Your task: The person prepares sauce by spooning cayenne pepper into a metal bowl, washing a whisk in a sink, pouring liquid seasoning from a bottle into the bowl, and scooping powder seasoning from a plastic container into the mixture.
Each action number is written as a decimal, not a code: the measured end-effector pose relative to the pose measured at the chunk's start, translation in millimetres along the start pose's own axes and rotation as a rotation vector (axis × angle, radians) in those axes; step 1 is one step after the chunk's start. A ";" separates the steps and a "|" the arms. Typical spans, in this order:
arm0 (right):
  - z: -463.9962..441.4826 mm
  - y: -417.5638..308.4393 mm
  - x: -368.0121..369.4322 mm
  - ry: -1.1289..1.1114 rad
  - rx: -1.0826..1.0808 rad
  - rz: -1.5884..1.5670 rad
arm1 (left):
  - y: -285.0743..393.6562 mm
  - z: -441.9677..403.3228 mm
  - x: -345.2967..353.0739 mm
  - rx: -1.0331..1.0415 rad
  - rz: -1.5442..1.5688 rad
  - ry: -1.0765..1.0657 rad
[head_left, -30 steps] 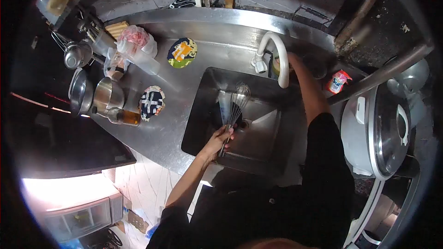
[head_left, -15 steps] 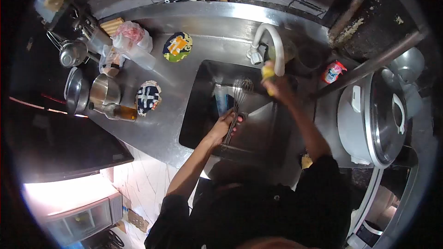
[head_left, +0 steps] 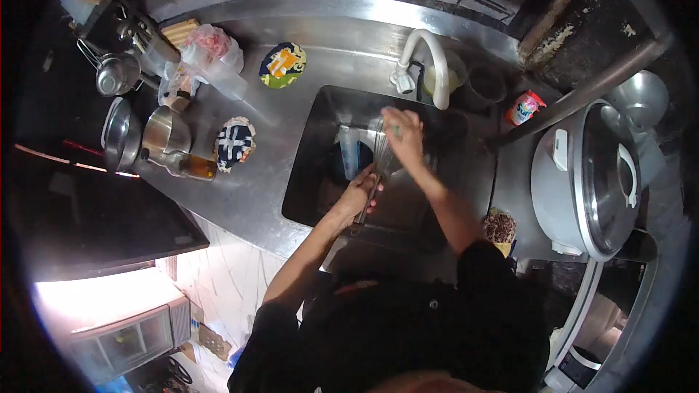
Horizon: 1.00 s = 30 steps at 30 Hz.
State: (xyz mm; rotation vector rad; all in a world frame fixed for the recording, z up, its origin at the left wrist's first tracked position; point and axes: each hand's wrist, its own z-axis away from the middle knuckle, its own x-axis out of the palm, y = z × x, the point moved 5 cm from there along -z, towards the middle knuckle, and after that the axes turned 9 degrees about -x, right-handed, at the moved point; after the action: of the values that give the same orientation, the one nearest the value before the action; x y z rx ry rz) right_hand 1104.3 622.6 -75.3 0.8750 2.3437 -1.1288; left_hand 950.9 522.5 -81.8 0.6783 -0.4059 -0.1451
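Note:
My left hand (head_left: 357, 196) is wrapped round the handle of a wire whisk (head_left: 384, 158), which slants up over the sink (head_left: 306, 200). At the whisk's wire end, my right hand (head_left: 405, 137) is closed over the loops. A small green patch shows between its fingers, and most of the sponge there is hidden by the hand. Down in the sink, left of the whisk, is a clear container with blue marks (head_left: 349, 154). Behind my right hand stands the white curved faucet (head_left: 435, 58).
Behind the faucet is a clear tub (head_left: 455, 71) beside a dark bowl (head_left: 486, 86). A red detergent packet (head_left: 525, 108) and a large lidded cooker (head_left: 582, 178) stand right. Left are cloth pads (head_left: 236, 144), a steel pot (head_left: 164, 131) and an oil bottle (head_left: 195, 167).
My right hand has come from beside the faucet, where it held a yellow sponge, down and left onto the whisk's wires. My left hand keeps its hold on the handle.

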 end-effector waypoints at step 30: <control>34.6 -4.0 4.6 0.136 0.017 -0.215 | -28.3 5.6 -5.0 -0.073 0.191 -0.212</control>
State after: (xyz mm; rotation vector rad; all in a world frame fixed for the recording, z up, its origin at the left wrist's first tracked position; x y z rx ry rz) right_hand 1100.9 594.7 -96.5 0.7396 2.5944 -1.2074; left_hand 944.0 498.7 -97.4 0.5510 -0.6633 -0.0506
